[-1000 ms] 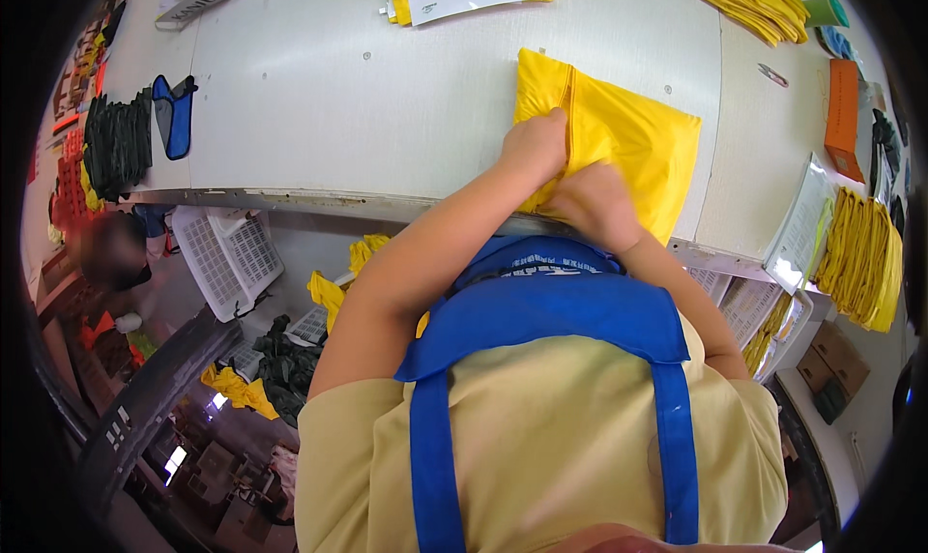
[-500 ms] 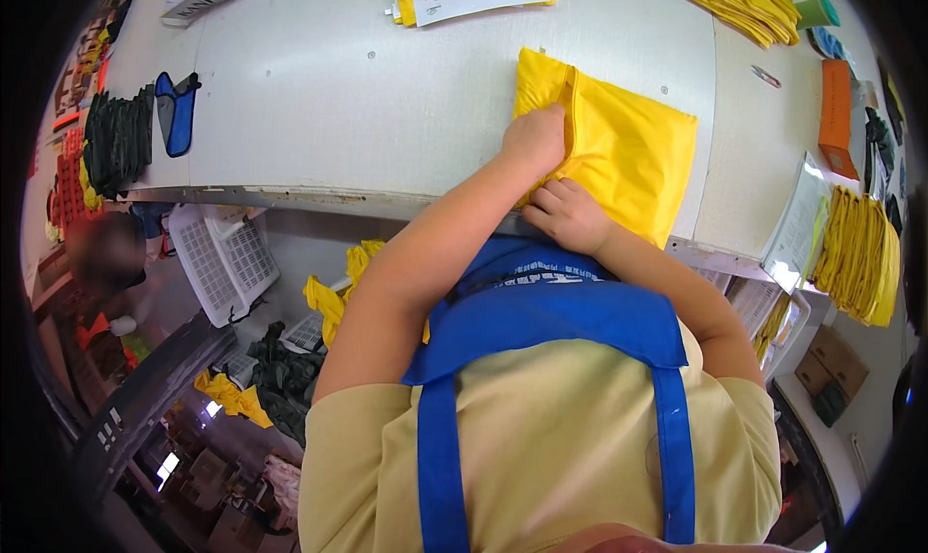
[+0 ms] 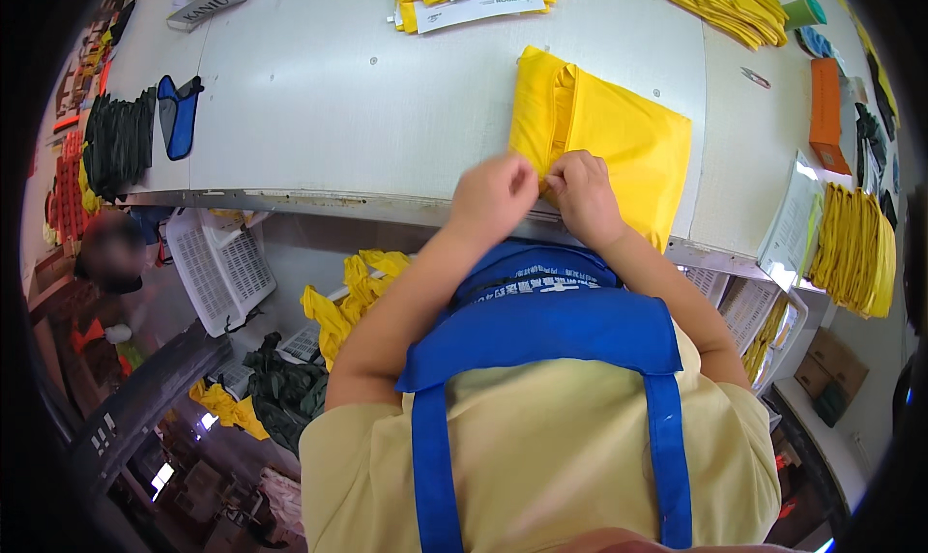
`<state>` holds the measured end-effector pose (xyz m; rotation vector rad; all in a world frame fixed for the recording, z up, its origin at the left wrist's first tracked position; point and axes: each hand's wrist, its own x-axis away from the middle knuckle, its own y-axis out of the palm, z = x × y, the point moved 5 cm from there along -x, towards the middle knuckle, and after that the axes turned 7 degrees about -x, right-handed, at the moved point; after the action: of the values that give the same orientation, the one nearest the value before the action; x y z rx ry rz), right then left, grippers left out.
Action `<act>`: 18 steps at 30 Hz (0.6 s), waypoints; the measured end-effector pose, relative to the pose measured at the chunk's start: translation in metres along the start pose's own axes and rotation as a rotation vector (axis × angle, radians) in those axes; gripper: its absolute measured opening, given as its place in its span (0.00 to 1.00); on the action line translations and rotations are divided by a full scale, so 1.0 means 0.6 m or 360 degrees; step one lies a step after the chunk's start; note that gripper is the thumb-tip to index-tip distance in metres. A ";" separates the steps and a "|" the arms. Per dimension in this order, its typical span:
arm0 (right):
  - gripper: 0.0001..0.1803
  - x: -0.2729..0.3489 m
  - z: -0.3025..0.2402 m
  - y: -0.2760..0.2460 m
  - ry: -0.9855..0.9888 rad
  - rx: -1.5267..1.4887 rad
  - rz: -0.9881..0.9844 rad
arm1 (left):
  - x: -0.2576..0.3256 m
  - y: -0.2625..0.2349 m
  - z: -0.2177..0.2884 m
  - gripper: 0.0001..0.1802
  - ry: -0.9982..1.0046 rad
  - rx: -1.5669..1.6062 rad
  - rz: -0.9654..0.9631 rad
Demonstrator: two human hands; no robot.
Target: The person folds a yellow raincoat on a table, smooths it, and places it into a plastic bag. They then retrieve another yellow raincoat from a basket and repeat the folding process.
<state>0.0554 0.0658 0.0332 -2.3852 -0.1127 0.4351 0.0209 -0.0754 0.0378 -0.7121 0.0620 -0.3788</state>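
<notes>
A puffy yellow fabric pouch [image 3: 633, 142] lies at the front edge of the table, with a long slit-like opening running down near its left side. My right hand [image 3: 587, 197] is closed in a pinch on the pouch at the lower end of that opening. Just left of it, my left hand [image 3: 496, 200] has its fingers curled together over the pouch's lower left corner. What those left fingers hold, if anything, is hidden.
Flat yellow packs with white labels [image 3: 483, 7] lie at the back of the white table [image 3: 319, 108]. Small snips [image 3: 756, 77] and an orange box [image 3: 828, 113] are at right. At left are a blue-and-grey piece [image 3: 180, 118] and a dark green stack [image 3: 118, 142].
My left hand has come down from the upper part of the opening toward the table edge. My right hand has risen slightly and now pinches at the opening's lower end.
</notes>
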 end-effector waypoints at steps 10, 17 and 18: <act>0.07 -0.026 -0.012 0.011 -0.0097 0.0169 0.0051 | 0.032 0.036 -0.012 0.08 0.0073 -0.0295 0.0079; 0.07 -0.131 0.120 0.021 0.0333 0.0517 0.0150 | 0.061 0.063 -0.042 0.09 0.0020 -0.0351 -0.0328; 0.08 -0.136 0.128 0.021 0.0411 0.0518 0.0135 | 0.060 0.062 -0.041 0.09 0.0031 -0.0346 -0.0322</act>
<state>-0.0476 0.0884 -0.0061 -2.1066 0.1654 0.1653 0.0617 -0.0783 -0.0022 -0.9328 0.0502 -0.5785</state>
